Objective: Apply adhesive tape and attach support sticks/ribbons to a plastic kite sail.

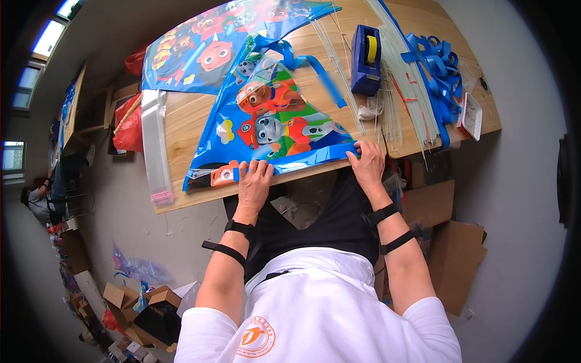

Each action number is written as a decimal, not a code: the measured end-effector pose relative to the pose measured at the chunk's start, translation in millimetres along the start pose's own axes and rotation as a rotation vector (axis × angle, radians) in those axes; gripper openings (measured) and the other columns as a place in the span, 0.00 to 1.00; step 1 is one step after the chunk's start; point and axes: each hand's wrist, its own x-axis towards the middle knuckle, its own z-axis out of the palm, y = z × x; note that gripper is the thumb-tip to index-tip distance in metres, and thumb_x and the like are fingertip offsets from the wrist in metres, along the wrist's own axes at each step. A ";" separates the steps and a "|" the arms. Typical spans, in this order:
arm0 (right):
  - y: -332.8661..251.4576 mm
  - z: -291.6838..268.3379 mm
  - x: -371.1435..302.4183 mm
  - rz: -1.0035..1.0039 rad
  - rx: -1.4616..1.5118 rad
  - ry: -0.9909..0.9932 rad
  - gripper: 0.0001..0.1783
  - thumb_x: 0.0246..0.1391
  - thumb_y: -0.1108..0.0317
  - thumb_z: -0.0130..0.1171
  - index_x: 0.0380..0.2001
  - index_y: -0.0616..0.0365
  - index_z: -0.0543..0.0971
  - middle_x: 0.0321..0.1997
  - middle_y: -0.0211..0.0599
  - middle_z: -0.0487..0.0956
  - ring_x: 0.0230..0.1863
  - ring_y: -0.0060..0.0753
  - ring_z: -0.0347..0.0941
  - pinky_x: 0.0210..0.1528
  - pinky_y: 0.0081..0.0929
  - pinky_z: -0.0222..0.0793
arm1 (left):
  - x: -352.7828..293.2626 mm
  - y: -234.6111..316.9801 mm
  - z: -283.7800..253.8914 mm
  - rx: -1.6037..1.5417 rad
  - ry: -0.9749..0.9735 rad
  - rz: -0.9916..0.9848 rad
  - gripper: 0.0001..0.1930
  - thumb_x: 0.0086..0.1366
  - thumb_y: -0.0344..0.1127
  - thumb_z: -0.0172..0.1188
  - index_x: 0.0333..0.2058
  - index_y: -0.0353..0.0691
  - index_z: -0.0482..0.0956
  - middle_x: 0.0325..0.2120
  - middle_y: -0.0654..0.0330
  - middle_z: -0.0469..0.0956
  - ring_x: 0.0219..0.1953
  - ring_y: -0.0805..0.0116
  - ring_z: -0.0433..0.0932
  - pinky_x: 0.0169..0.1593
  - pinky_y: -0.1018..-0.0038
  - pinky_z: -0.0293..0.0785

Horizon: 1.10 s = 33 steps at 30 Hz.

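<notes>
A triangular kite (275, 121) of shiny printed film, blue with cartoon dogs, lies on the wooden table with its wide edge toward me. That near edge is folded up into a blue strip (315, 157). My left hand (254, 181) grips the fold left of its middle, fingertips on top and thumb mostly hidden. At the right corner, my right hand (368, 164) holds the film, its thumb and fingers close around the edge. A blue ribbon (311, 65) trails from the kite's far tip to the right.
Larger printed film sheets (200, 48) cover the table's far left. Clear plastic bags (157, 145) lie at its left edge. Rightward are a blue tape dispenser (367, 60), thin white rods (402, 85), bunched blue ribbons (442, 72) and a small white tray (471, 116). Cardboard boxes (457, 263) stand below.
</notes>
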 end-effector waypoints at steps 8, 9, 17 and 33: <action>9.0 -4.7 13.3 0.218 0.070 -0.185 0.11 0.39 0.62 0.69 0.22 0.56 0.80 0.29 0.42 0.77 0.36 0.47 0.75 0.39 0.42 0.70 | 2.0 7.6 0.4 0.024 -0.055 -0.024 0.12 0.56 0.31 0.56 0.40 0.45 0.79 0.39 0.65 0.75 0.46 0.67 0.72 0.59 0.61 0.55; 13.0 -3.5 14.2 0.211 0.049 -0.189 0.11 0.40 0.62 0.69 0.22 0.56 0.79 0.29 0.42 0.77 0.36 0.48 0.75 0.39 0.42 0.70 | 2.3 9.3 0.4 0.021 -0.047 -0.029 0.12 0.56 0.31 0.56 0.41 0.44 0.78 0.38 0.64 0.74 0.46 0.67 0.72 0.59 0.61 0.55; 16.5 -0.1 22.5 0.263 0.021 -0.242 0.10 0.41 0.64 0.61 0.23 0.60 0.78 0.26 0.47 0.79 0.31 0.50 0.77 0.37 0.41 0.72 | 4.4 23.0 1.9 0.024 -0.007 -0.087 0.13 0.58 0.31 0.54 0.42 0.42 0.77 0.37 0.62 0.73 0.45 0.63 0.72 0.61 0.59 0.54; 14.4 -2.5 22.1 0.215 -0.035 -0.205 0.10 0.41 0.71 0.56 0.31 0.59 0.76 0.27 0.44 0.78 0.33 0.49 0.76 0.39 0.42 0.71 | -18.1 22.8 4.4 0.028 -0.015 -0.126 0.21 0.63 0.45 0.57 0.52 0.42 0.76 0.49 0.62 0.74 0.49 0.63 0.71 0.67 0.53 0.46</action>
